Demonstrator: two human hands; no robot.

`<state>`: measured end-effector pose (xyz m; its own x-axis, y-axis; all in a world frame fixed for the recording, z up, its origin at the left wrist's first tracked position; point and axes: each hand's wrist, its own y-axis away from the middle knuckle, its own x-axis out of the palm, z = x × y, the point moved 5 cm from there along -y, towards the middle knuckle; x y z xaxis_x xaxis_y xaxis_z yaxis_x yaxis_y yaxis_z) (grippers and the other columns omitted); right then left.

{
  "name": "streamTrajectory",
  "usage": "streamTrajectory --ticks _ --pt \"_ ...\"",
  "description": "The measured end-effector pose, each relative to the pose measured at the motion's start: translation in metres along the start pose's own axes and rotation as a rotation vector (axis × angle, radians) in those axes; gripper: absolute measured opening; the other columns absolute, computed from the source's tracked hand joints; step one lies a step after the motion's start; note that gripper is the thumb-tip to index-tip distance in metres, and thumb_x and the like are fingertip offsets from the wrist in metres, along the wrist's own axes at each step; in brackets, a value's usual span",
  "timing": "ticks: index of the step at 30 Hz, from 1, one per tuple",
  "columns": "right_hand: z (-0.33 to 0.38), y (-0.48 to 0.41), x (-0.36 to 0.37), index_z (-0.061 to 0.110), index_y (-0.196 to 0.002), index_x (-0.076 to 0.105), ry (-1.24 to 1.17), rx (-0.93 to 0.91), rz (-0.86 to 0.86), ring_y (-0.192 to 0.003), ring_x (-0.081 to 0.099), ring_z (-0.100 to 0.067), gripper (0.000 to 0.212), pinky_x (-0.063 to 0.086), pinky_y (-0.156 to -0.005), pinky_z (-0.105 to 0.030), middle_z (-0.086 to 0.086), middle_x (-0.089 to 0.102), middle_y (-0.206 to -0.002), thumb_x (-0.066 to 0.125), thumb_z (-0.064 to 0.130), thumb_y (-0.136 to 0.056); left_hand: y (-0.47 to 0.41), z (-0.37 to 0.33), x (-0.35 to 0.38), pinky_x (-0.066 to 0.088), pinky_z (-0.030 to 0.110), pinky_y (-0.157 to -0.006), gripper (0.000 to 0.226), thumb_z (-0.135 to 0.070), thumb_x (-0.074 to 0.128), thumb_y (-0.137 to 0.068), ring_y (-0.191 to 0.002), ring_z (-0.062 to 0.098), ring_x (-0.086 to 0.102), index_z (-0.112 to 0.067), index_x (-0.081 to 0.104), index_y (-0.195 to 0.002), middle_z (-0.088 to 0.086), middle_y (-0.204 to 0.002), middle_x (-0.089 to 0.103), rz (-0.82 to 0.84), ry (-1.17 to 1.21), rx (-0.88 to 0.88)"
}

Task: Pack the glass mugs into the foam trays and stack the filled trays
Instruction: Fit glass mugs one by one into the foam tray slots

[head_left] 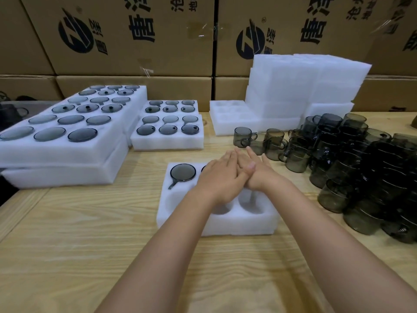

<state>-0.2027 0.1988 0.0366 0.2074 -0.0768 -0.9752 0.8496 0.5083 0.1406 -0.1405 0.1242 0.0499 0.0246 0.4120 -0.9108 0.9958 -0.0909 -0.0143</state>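
Flat, fingers straight and overlapping: left hand (pixel 222 175), right hand (pixel 256 175), nothing visibly gripped. Wooden table (pixel 90 245) underneath. Filled trays (pixel 67 152) stacked left. Loose glass mugs (pixel 372 166) heaped right. Foam tray (pixel 237 222) beneath the hands. One mug (pixel 182 172) in its back-left pocket.
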Motion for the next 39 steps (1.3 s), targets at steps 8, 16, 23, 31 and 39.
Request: streamTrajectory --ticks 8,16,23,31,39 --pt "0.0 -0.003 0.003 0.027 -0.144 0.028 -0.061 0.037 -0.076 -0.143 0.013 -0.022 0.05 0.02 -0.114 -0.048 0.007 0.022 -0.154 0.032 0.043 -0.097 0.002 0.001 0.001 -0.006 0.04 -0.119 0.075 -0.06 0.009 -0.096 -0.148 0.01 0.001 -0.01 0.004 -0.153 0.001 -0.161 0.007 -0.003 -0.127 -0.089" --pt "0.0 -0.002 -0.001 0.017 -0.102 0.054 -0.156 0.128 -0.26 -0.11 0.043 -0.027 0.033 0.037 -0.077 -0.036 -0.005 0.053 -0.109 0.023 0.029 -0.098 0.074 0.099 -0.062 0.036 0.034 -0.098 0.039 -0.046 0.053 -0.09 -0.112 0.013 0.053 -0.025 0.059 -0.123 -0.007 -0.121 0.061 -0.692 0.397 -0.205" --pt "0.003 -0.002 -0.009 0.012 -0.102 0.061 -0.257 0.106 -0.43 -0.102 0.053 -0.027 0.035 0.04 -0.074 -0.034 -0.006 0.06 -0.105 0.033 0.033 -0.099 0.074 0.138 -0.012 0.045 0.03 -0.097 0.037 -0.016 0.054 -0.096 -0.12 0.009 0.055 -0.031 0.053 -0.129 -0.009 -0.131 0.057 -0.479 1.106 -0.192" --pt "-0.081 0.022 -0.039 0.004 -0.128 0.046 -0.243 0.443 -0.606 -0.11 0.052 -0.039 0.034 0.04 -0.08 -0.039 -0.019 0.048 -0.128 0.04 0.013 -0.096 0.074 0.141 -0.013 0.047 0.01 -0.077 0.032 -0.011 0.055 -0.094 -0.103 -0.008 0.059 -0.027 0.058 -0.122 -0.018 -0.12 0.061 -0.526 1.112 -0.171" --pt "-0.102 0.019 -0.028 0.005 -0.092 0.052 0.048 0.611 -0.322 -0.084 0.053 -0.033 0.009 0.041 -0.066 -0.035 -0.018 0.06 -0.106 0.049 -0.001 -0.086 0.074 0.141 -0.013 0.048 0.009 -0.071 0.029 -0.008 0.053 -0.095 -0.097 -0.007 0.063 -0.03 0.061 -0.113 -0.023 -0.107 0.067 -0.536 1.13 -0.146"
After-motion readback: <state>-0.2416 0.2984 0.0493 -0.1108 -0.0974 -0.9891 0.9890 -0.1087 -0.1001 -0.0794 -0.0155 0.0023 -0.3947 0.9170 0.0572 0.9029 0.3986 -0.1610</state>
